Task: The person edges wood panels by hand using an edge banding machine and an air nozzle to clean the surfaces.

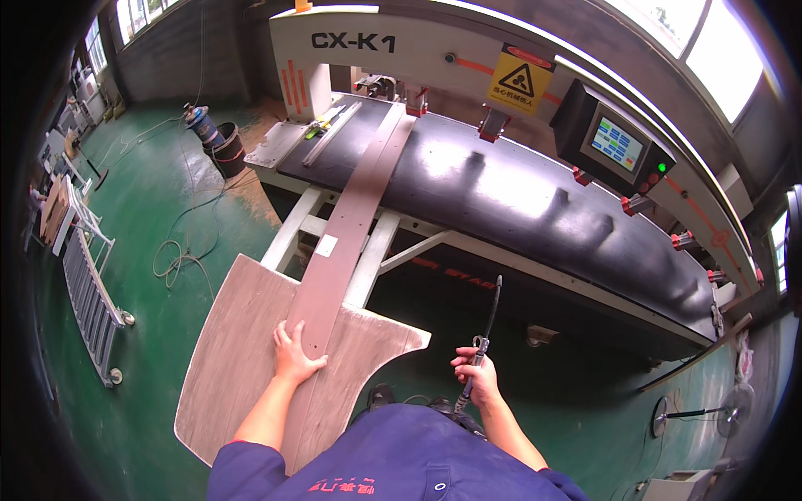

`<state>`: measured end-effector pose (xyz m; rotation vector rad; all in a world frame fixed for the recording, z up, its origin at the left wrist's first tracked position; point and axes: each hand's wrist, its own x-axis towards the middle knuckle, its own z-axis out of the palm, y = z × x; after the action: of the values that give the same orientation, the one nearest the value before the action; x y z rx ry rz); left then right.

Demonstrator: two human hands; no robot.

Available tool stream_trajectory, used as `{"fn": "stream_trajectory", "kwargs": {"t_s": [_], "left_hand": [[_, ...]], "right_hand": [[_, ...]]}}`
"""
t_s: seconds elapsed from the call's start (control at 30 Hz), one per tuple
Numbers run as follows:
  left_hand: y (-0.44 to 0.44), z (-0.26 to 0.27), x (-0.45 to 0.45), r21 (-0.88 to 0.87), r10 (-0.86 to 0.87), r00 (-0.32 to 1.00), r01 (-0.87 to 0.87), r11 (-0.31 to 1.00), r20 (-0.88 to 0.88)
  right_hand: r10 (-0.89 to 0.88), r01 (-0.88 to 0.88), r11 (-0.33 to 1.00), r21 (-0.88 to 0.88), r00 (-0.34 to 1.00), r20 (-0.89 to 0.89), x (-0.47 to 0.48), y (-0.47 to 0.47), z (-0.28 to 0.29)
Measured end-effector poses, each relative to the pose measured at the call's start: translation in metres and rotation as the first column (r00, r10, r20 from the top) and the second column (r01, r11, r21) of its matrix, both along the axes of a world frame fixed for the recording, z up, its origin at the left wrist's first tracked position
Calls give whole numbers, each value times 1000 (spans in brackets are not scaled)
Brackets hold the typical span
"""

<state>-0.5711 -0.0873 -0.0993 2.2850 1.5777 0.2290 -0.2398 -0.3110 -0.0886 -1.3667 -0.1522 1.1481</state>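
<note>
A long brown board (354, 206) with a white label (326, 245) runs from the machine's dark worktable (501, 188) over two pale support bars to a wood-grain side panel (238, 325) with a curved edge. My left hand (294, 354) lies across its near part, thumb by the right edge and fingers towards the left. Small dark holes show in its face. My right hand (477, 376) is closed around the grip of an air blow gun (481, 344), apart from the board. Its thin nozzle points up and away from me, and the fitting below the hand reaches towards my waist.
Over the worktable spans a white machine beam (413, 47) with a touch-screen control box (611, 141) and red-edged clamps. A metal strip (332, 134) lies at the table's left. Hose coils (182, 260), a black bucket (229, 150) and a wheeled roller rack (94, 307) stand on the green floor.
</note>
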Motion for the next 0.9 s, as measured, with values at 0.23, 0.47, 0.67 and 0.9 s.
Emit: {"fn": "stream_trajectory", "kwargs": {"t_s": [0.23,0.47,0.67,0.9], "left_hand": [[-4,-4,-2,43,11,1000,-12,999,27],[-45,-7,-17,58,20,1000,-21,998,19],[-30,-16,1,121,1,998,-9,993,68],[-9,-13,10,98,-32,997,25,995,75]], "right_hand": [[-2,1,1000,-16,1000,-30,9,1,-6],[-6,6,1000,-14,1000,-2,18,4,-6],[-26,26,1000,-11,1000,0,24,-2,-9],[-20,20,1000,-6,1000,3,27,-1,-8]]}}
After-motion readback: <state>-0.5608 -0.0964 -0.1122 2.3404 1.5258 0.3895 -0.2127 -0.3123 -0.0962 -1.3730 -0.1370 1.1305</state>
